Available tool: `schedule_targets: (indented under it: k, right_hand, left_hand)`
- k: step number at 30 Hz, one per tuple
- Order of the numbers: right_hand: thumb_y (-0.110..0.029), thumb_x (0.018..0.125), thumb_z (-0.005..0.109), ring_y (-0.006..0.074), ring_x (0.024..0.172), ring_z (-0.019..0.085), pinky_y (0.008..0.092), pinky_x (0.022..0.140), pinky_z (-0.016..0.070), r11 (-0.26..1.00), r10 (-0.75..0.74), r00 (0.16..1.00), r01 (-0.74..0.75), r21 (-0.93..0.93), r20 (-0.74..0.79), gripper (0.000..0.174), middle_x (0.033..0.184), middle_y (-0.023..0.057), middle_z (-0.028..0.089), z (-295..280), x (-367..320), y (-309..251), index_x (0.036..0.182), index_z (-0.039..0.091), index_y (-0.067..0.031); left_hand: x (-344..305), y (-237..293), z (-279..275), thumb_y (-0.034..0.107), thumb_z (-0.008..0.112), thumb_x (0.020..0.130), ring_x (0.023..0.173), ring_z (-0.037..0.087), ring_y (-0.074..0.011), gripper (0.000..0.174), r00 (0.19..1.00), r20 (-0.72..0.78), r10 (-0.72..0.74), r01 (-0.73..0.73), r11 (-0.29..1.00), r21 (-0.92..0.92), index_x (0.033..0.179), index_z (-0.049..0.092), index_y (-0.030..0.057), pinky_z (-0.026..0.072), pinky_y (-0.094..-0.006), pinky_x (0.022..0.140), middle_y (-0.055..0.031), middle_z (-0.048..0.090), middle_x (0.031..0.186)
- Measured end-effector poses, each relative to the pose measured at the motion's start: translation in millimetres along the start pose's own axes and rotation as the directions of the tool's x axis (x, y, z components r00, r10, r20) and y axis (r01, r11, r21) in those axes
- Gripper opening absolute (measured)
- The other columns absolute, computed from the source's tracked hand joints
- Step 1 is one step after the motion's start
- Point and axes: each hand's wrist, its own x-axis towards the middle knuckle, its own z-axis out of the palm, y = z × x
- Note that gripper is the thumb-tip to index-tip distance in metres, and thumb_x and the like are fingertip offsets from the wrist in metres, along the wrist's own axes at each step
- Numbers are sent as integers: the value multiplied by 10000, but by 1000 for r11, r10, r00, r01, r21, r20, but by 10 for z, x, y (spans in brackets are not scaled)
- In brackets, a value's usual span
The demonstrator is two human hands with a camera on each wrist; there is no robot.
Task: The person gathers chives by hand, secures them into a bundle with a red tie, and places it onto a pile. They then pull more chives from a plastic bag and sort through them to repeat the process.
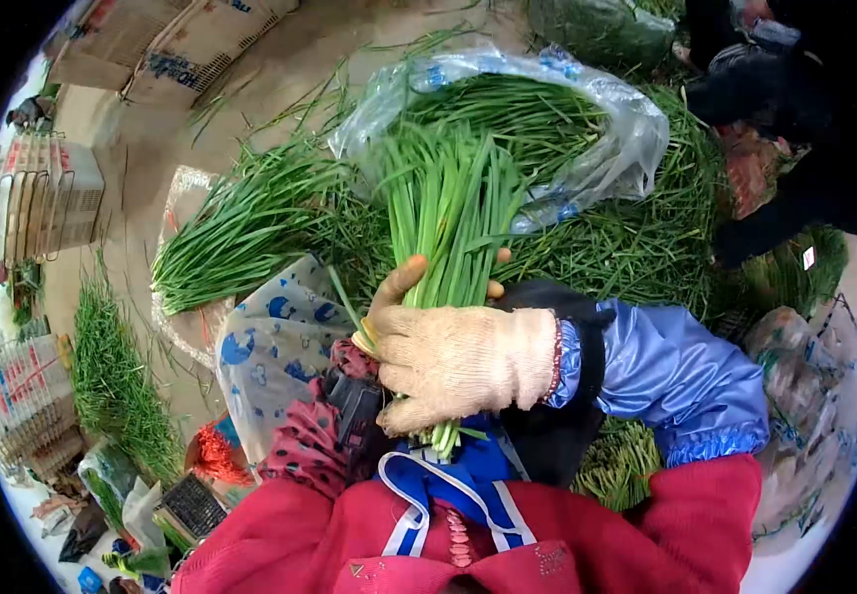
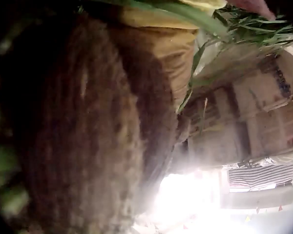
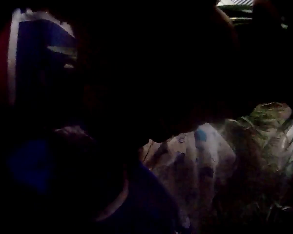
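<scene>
Floor (image 1: pixel 137 198) is being partly covered by scattered greens, while cardboard boxes (image 1: pixel 171 59) and crates (image 1: pixel 57 193) are standing along the left. Beyond the hands, a clear plastic bag (image 1: pixel 636 134) holding blades is being bordered by a loose green pile (image 1: pixel 646 238). Above the lap, a green bundle (image 1: pixel 443 218) is being clasped from behind by the left hand (image 2: pixel 93 131) and across its front by the gloved right hand (image 1: pixel 468 361), the lower stalks being mostly hidden.
</scene>
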Motion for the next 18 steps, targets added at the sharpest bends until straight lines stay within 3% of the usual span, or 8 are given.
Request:
schedule_targets:
  k: [3,6,9,10,11,12,14,18]
  right_hand:
    - [-256,704,585,256,1044,535,488,889,385,999,12,988,-5,-44,156,227,983,51,575,-163,134,-130,914,574,-171]
    - [-228,667,683,326,1237,466,558,1007,331,974,217,976,-215,-73,16,455,1177,61,571,-514,137,-497,1110,589,-178]
    - [-240,585,842,299,939,594,429,819,474,782,445,873,-269,562,-201,523,1054,141,594,-1025,-104,-525,994,586,-38]
    - [-151,633,840,242,867,603,357,751,497,680,722,613,-543,493,-320,418,1006,120,606,-1088,-259,-738,926,586,6]
    - [-96,670,812,186,885,594,309,739,498,140,981,192,-563,815,-37,424,1038,93,602,-1111,-272,-799,1009,590,29]
    - [-66,691,771,162,900,589,269,747,495,-110,984,54,-556,824,168,563,1078,89,604,-1088,-329,-704,1196,541,30]
    - [-53,695,752,183,914,597,285,770,502,-199,942,161,-439,876,294,742,1120,88,601,-808,-451,-518,1351,415,30]
    - [-117,738,755,155,783,588,296,689,489,157,950,306,-297,942,-62,577,896,71,626,-678,-420,-90,1237,496,15]
  left_hand:
    - [-121,-150,-641,477,580,865,1132,584,-340,830,993,-119,15,-27,995,-100,1494,229,63,479,-493,979,-236,451,1391]
    - [-400,168,90,160,448,983,1176,566,-273,441,985,11,174,-174,985,9,1399,412,18,431,-415,1044,-168,551,1314]
    - [-256,304,249,279,739,769,1148,581,-282,776,994,87,66,-69,997,26,1413,395,15,455,-425,1002,-150,519,1358]
    - [-310,350,245,312,747,761,1149,577,-273,786,993,104,54,-65,991,113,1402,406,13,460,-405,997,-135,516,1359]
    - [-310,364,239,313,751,758,1147,576,-259,781,990,131,44,-62,988,142,1395,413,13,463,-388,992,-126,524,1349]
    - [-294,370,246,313,755,755,1146,574,-245,776,987,157,26,-54,984,172,1387,420,13,466,-372,987,-116,532,1338]
    - [-228,365,296,339,771,724,1126,579,-253,810,977,186,103,-161,930,329,1380,425,13,467,-386,980,-109,550,1303]
    - [-8,486,321,343,816,676,1124,546,-214,846,925,309,222,-381,541,750,1368,438,37,435,-360,990,-70,555,1268]
